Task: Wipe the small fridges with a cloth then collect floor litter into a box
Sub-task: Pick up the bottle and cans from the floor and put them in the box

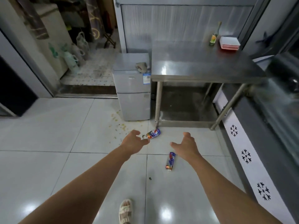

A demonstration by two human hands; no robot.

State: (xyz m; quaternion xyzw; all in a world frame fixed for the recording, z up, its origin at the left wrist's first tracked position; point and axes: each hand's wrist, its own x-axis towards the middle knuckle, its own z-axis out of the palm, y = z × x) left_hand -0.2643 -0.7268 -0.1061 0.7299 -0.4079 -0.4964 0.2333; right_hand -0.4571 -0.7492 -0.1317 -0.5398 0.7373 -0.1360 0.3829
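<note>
Both hands out in front, nothing held. My left hand (135, 141) has fingers loosely spread, tips just short of the first can (153, 133) lying on its side on the floor tiles (48, 135). My right hand (186, 145) is open too, palm turned inward; second can (170, 161) lies just below and inboard of it. Small fridge (133, 88) is well beyond the left hand, cloth (142, 66) bunched on top, steel table (202, 65) beside it. Crumbs (119, 122) scattered between fridge and left hand.
</note>
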